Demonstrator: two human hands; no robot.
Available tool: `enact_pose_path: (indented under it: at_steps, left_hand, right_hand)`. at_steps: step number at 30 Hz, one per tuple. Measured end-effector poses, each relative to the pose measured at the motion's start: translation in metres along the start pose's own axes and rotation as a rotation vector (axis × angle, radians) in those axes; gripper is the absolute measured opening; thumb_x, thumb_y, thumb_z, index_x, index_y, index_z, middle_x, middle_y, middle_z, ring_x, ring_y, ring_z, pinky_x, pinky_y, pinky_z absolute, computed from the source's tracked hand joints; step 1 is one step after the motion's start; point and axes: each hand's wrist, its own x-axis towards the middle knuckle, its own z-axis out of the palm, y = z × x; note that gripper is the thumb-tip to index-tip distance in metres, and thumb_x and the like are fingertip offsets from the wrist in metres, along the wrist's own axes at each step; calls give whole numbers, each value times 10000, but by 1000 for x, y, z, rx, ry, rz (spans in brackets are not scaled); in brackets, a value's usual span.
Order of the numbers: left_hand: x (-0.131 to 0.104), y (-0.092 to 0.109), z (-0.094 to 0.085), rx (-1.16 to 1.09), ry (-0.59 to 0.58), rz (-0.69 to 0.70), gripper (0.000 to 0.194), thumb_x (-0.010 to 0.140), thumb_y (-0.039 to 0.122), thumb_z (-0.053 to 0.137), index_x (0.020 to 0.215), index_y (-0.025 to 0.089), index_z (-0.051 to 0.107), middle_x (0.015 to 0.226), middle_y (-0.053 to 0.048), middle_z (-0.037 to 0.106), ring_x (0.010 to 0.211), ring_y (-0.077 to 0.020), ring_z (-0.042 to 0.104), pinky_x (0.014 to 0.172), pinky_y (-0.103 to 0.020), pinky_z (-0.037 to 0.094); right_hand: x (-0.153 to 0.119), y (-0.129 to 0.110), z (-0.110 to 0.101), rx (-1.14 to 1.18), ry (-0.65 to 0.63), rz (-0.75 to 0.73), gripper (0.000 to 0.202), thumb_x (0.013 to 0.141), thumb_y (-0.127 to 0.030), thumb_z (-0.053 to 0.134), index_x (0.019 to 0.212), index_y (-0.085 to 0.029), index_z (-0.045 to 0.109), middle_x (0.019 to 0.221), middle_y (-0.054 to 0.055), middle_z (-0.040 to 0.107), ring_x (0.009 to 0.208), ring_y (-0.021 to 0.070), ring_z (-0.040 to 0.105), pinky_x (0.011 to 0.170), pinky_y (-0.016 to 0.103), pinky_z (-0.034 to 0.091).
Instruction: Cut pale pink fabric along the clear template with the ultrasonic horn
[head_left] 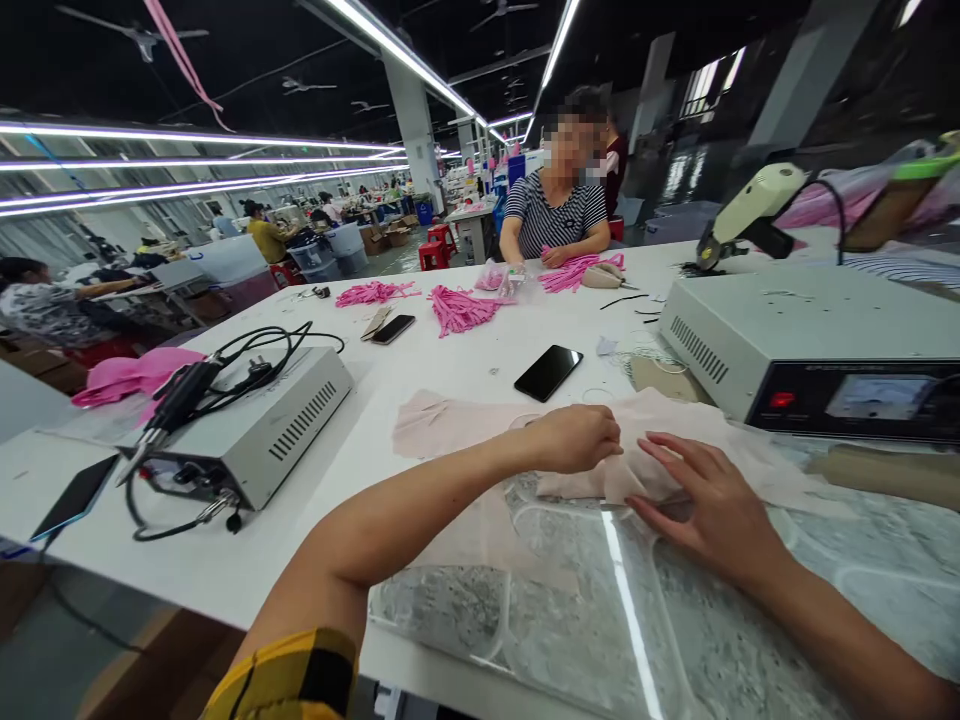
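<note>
Pale pink fabric pieces (675, 420) lie rumpled over a clear, marble-patterned mat (585, 620) in front of me. My left hand (581, 438) has its fingers closed at the fabric's near edge, pinching it. On the fabric's right part rests my right hand (701, 500), fingers spread and thumb apart, touching the cloth without gripping it. Another flat pale pink piece (442, 422) extends left under my left forearm. Just beyond my left hand lies a black phone (549, 373).
A grey box with a meter (810, 330) stands right, with a cream handheld tool (757, 210) behind. Another grey box (255, 430) with a black handpiece stands left. Pink strap bundles (465, 310) lie across the table. A person in a striped shirt (555, 215) sits opposite.
</note>
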Motion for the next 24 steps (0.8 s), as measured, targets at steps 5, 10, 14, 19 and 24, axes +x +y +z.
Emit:
enact_pose_path:
  at_steps: [5, 10, 14, 19, 24]
  left_hand:
    - [-2, 13, -2, -53, 95, 45, 212, 991, 213, 442, 920, 134, 625, 967, -58, 647, 928, -167, 612, 851, -259, 464]
    - [-28, 24, -9, -89, 107, 99, 204, 990, 189, 408, 941, 135, 598, 1043, -71, 639, 945, -162, 621, 855, -256, 479]
    - [-63, 24, -3, -107, -21, 204, 197, 956, 160, 465, 813, 166, 600, 1031, -21, 655, 874, -114, 648, 795, -179, 493]
    - [-91, 25, 19, -68, -95, 210, 176, 878, 139, 555, 712, 165, 607, 866, -35, 669, 782, -166, 658, 782, -260, 512]
    - [-89, 49, 52, -63, -21, 310, 338, 922, 324, 576, 1236, 204, 541, 1352, -79, 530, 1198, -241, 545, 1043, -366, 408]
  right_hand:
    - [3, -5, 13, -29, 33, 32, 371, 904, -439, 557, 1186, -199, 556, 1232, 124, 548, 1107, 293, 521, 906, 498, 463]
    - [-4, -8, -7, 3, -20, 26, 160, 928, -272, 536, 1040, -180, 605, 1095, 88, 600, 1009, 233, 570, 863, 449, 500]
    - [-23, -40, -50, 100, -207, -31, 264, 829, -78, 436, 955, -211, 626, 941, 61, 649, 852, 185, 614, 725, 331, 549]
    - [-63, -49, -83, 106, -305, 41, 193, 875, -267, 547, 1045, -251, 636, 1022, 53, 672, 935, 197, 643, 806, 299, 568]
    - [-94, -18, -79, -9, -209, 129, 282, 943, -296, 453, 1164, -269, 626, 1116, 64, 658, 1022, 225, 627, 826, 344, 573]
